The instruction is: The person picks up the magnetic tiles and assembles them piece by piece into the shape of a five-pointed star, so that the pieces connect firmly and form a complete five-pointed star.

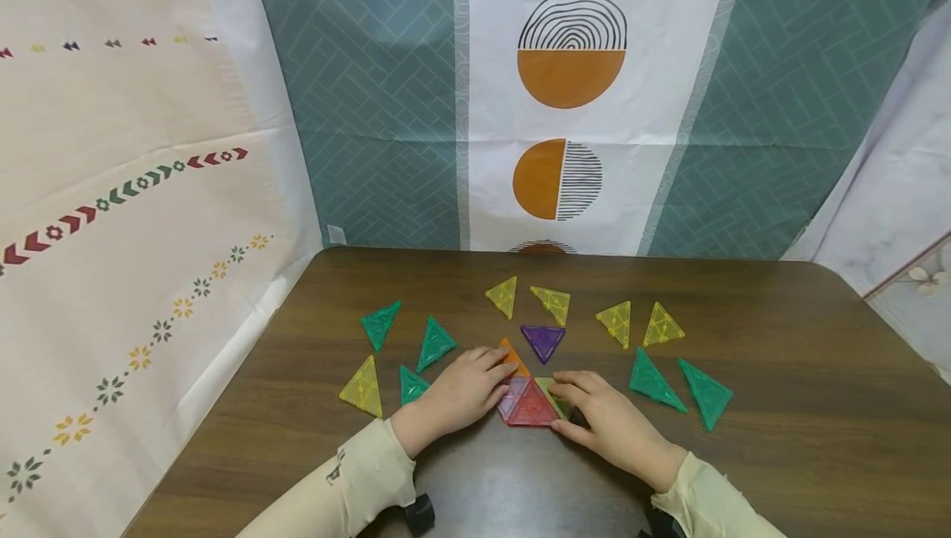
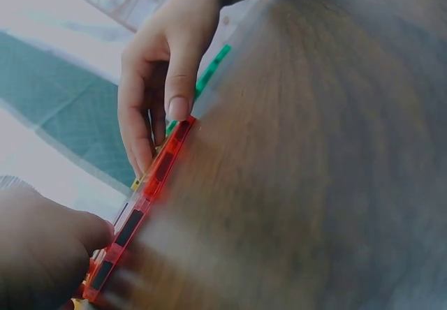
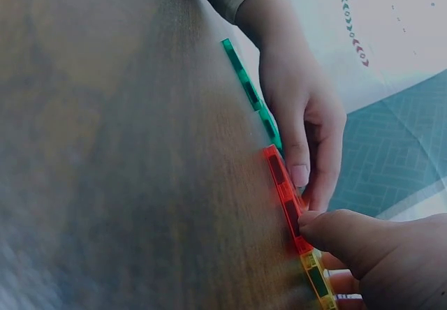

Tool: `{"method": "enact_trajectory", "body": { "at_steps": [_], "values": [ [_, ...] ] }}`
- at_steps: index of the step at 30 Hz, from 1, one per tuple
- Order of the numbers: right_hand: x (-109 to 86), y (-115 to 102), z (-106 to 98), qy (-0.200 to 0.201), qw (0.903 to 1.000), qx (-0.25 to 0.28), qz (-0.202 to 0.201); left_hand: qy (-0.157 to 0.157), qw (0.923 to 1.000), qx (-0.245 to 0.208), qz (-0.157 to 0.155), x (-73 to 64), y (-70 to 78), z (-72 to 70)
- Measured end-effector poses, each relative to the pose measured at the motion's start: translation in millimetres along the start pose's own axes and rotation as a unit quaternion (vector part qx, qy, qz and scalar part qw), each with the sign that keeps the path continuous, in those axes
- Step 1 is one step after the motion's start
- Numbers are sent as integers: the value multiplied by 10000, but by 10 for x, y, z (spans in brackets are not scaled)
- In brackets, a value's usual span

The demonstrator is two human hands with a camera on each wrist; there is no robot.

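A red triangle tile [image 1: 532,408] lies flat at the front of a joined group of see-through magnetic tiles. Against its left side sits a pale pink-lilac tile [image 1: 511,396], with an orange triangle tile [image 1: 513,361] above that. My left hand [image 1: 462,389] rests its fingertips on the orange tile, its thumb at the lilac one. On the group's right side, my right hand [image 1: 617,424] pinches a yellow-green triangle tile [image 1: 550,389] between its thumb, at the red tile's corner, and its fingers. Part of that tile is hidden under the fingers.
Just behind the group lies a purple triangle tile [image 1: 544,342]. Several yellow tiles [image 1: 615,323] are spread along the back. Green tiles [image 1: 706,394] lie right of my right hand, and more green tiles [image 1: 435,343] with a yellow tile [image 1: 362,388] lie to the left.
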State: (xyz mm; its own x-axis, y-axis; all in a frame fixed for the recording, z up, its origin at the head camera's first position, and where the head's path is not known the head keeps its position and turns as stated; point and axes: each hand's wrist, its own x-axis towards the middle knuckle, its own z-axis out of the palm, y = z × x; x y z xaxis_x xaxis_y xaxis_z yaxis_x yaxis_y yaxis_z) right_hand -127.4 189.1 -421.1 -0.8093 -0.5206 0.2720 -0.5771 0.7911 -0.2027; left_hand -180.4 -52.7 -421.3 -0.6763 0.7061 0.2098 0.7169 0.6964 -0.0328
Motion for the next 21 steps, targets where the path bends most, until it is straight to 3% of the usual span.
{"method": "enact_trajectory", "body": {
  "at_steps": [13, 21],
  "values": [
    [19, -69, -54, -198, 9998, -50, -24, 254, 9997, -9, 16, -60, -14, 58],
    [112, -30, -194, -251, 9990, -321, -188, 225, 9995, -215, 6, -64, -36, 94]
  ]
}}
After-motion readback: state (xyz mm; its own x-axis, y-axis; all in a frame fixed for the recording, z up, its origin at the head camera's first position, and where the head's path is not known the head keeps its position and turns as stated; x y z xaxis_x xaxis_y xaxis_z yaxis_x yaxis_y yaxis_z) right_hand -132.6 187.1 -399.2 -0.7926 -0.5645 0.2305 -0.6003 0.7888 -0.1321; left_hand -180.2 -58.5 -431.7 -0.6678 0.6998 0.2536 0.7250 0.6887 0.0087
